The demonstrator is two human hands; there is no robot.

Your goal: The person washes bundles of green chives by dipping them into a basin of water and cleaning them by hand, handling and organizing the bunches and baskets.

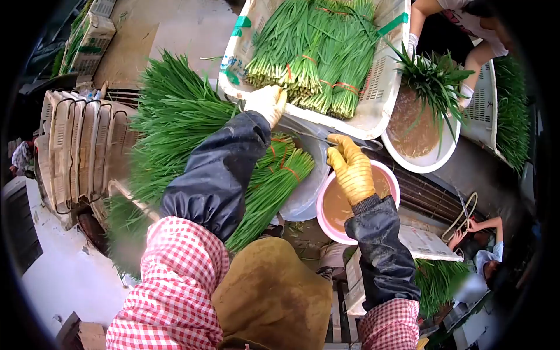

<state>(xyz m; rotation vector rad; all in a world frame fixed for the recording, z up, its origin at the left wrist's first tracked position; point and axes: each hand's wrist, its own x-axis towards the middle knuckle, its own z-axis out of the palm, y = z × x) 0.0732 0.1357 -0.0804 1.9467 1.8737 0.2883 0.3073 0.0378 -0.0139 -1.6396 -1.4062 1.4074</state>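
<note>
My left hand (267,105), in a pale glove, is closed near the lower left corner of a white plastic crate (382,111); what it grips is hidden. In a yellow glove, my right hand (353,172) hangs above a pink-rimmed basin (392,175) of brown water, its thumb and fingertips pinched together. A thin dark line runs between the two hands, too fine to identify. Bundles of green chives (309,64) tied with red bands lie in the crate. Below my hands, more tied chive bundles (274,186) rest beside a clear plastic sheet (312,189).
A large heap of loose chives (175,122) lies left of my left arm. Stacked crates (87,146) stand farther left. At upper right, another person's hands are by a white basin (423,166) holding water and greens. A second person (484,233) works at lower right.
</note>
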